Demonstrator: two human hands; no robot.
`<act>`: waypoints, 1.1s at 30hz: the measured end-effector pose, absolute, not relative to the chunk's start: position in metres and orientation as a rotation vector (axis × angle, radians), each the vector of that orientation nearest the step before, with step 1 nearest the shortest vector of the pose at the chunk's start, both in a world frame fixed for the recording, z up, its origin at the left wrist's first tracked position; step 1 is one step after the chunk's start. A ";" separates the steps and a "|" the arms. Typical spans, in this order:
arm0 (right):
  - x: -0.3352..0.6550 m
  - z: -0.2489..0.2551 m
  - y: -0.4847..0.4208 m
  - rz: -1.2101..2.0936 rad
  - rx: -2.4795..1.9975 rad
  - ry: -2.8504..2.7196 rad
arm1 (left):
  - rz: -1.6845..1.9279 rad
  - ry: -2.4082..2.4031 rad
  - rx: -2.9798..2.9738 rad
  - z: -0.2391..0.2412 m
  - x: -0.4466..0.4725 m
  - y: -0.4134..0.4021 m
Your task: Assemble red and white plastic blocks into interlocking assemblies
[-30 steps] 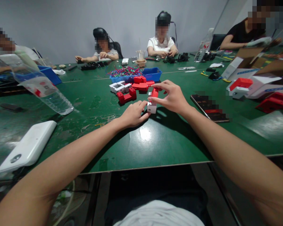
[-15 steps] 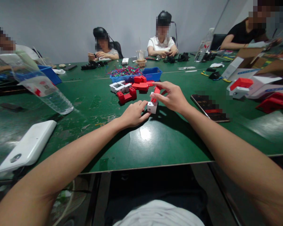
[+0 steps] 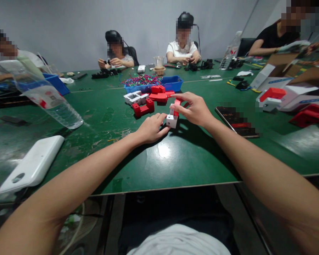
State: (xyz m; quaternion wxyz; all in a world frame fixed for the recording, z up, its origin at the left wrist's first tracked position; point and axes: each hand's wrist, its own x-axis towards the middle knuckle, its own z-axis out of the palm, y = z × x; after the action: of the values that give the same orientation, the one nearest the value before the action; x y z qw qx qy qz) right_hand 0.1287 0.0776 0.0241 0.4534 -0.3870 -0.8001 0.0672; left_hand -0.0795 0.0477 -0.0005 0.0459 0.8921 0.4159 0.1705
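Observation:
My left hand is on the table with its fingers and thumb closed against the left side of a small white plastic block. My right hand pinches a red plastic part between thumb and index finger. The red part stands just behind and above the white block and appears to touch it; the exact joint is hidden by my fingers. Past my left hand lie a red U-shaped bracket, a white frame-like bracket and more red parts.
Behind the parts sits a blue tray beside a heap of coloured small items. A phone lies right of my right arm, near cardboard boxes. On the left are a tilted water bottle and a white power bank. Several people sit around.
Both hands stay in nearly the same place. The red part in my right hand has shifted slightly by the white block, and more of it shows below my thumb.

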 end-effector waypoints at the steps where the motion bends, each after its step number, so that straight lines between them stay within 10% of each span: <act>1: 0.128 0.024 0.077 0.173 -0.959 -1.974 | 0.522 1.268 2.724 -0.001 -0.080 0.048; 33: 0.126 0.025 0.075 0.244 -0.974 -1.891 | 0.513 1.280 2.733 0.000 -0.079 0.048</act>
State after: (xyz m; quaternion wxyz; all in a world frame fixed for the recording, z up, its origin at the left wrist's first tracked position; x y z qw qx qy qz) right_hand 0.1259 0.0750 0.0246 0.4799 -0.3991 -0.7749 0.1001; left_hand -0.0786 0.0477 -0.0002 0.0403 0.8921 0.4177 0.1675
